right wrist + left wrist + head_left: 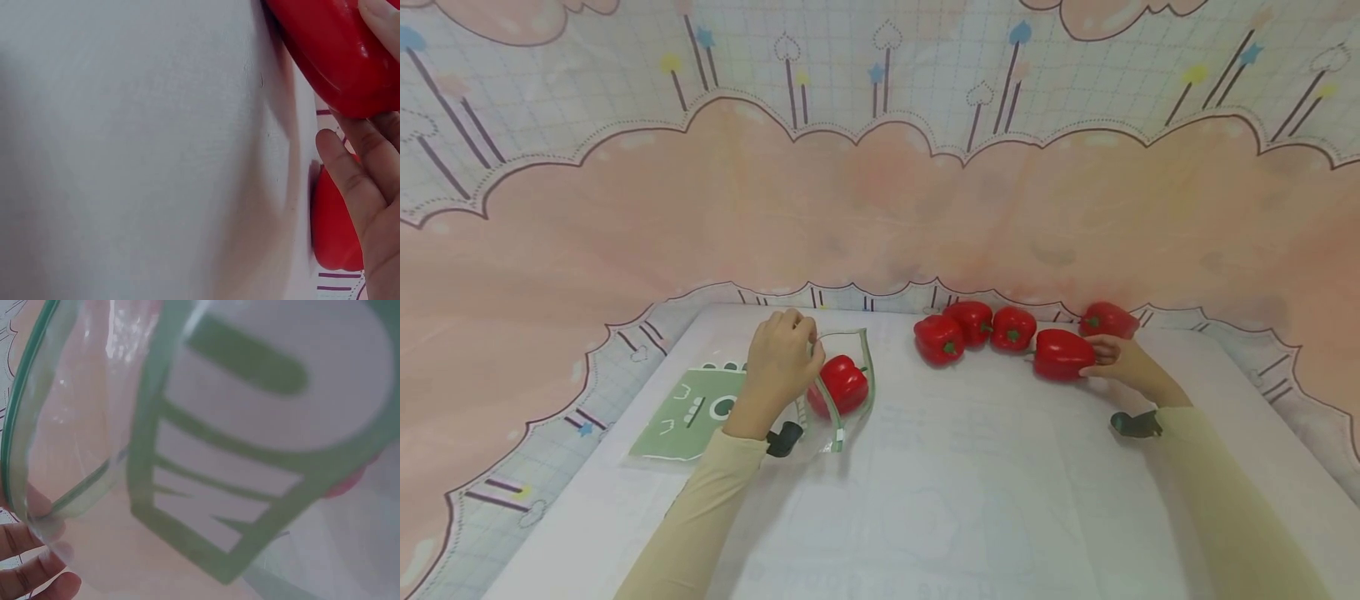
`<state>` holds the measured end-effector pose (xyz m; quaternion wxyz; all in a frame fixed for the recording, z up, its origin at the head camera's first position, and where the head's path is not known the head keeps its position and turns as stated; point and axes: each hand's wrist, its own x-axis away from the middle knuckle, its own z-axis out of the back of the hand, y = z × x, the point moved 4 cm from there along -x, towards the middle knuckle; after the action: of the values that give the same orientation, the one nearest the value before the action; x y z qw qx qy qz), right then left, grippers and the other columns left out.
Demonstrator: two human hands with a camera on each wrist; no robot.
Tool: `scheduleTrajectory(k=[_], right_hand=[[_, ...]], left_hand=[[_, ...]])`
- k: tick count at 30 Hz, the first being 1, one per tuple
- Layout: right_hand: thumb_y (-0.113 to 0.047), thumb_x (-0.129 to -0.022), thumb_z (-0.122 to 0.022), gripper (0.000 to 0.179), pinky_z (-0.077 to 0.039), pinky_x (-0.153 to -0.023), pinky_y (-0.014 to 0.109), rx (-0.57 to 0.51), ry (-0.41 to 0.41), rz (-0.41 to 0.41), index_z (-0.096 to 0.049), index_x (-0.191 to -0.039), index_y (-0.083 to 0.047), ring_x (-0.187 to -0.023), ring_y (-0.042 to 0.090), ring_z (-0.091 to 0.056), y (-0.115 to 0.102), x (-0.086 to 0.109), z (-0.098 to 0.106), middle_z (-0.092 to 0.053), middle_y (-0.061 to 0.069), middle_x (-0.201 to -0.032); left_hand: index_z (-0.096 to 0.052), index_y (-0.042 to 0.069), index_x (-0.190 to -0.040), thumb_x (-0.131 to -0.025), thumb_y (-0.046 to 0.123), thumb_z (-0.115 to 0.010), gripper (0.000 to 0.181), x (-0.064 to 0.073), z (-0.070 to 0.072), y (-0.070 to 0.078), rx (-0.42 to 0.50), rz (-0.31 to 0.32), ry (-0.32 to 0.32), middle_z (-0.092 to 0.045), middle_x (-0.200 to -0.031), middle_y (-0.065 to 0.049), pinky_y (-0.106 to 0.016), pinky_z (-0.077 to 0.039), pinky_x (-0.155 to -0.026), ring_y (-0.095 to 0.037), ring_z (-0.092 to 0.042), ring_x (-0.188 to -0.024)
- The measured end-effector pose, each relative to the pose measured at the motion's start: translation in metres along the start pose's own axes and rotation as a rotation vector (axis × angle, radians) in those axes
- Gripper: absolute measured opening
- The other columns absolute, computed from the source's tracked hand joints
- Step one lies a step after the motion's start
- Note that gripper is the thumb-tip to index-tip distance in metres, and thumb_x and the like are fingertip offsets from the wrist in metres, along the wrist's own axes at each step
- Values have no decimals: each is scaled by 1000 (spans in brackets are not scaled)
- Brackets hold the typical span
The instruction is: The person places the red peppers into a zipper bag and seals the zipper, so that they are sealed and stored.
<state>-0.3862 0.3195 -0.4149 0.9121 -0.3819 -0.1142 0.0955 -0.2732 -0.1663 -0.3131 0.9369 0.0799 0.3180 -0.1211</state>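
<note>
My left hand [781, 358] pinches the rim of a clear zip bag [662, 429] with a green cartoon face printed on it. One red bell pepper [850, 383] lies at the bag's mouth, framed by the green zip strips. Up close in the left wrist view, fingers [19, 572] hold the clear plastic edge beside the zip [15, 406]. On the right, my right hand [1126, 364] grips the blunt end of another red bell pepper [1063, 356]. In the right wrist view that pepper [344, 56] sits between thumb and fingers.
Three red bell peppers [970, 323] stand clustered at the back of the white table [940, 483]. Another red bell pepper [1107, 320] lies behind my right hand. A patterned cloth [865, 208] rises along the back edge.
</note>
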Motion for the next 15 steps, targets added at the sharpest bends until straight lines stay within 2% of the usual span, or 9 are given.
scheduleTrajectory(k=[8, 15], right_hand=[[-35, -87, -64, 76, -41, -99, 53, -3, 19, -15, -29, -140, 6, -128, 48, -39, 4, 4, 3, -40, 33, -138], [-35, -87, -63, 73, -44, -97, 52, -17, 35, 11, -31, -139, 5, -127, 47, -42, 4, 11, 9, -43, 31, -137]], left_hand=[[-60, 4, -78, -79, 13, -65, 10, -1, -1, 0, -11, 7, -10, -59, -86, -13, -38, -48, -72, -28, -54, -81], [-59, 4, -74, -77, 10, -65, 9, -1, -1, 1, -9, -25, 44, -58, -81, -12, -38, -46, -68, -28, -54, -77]])
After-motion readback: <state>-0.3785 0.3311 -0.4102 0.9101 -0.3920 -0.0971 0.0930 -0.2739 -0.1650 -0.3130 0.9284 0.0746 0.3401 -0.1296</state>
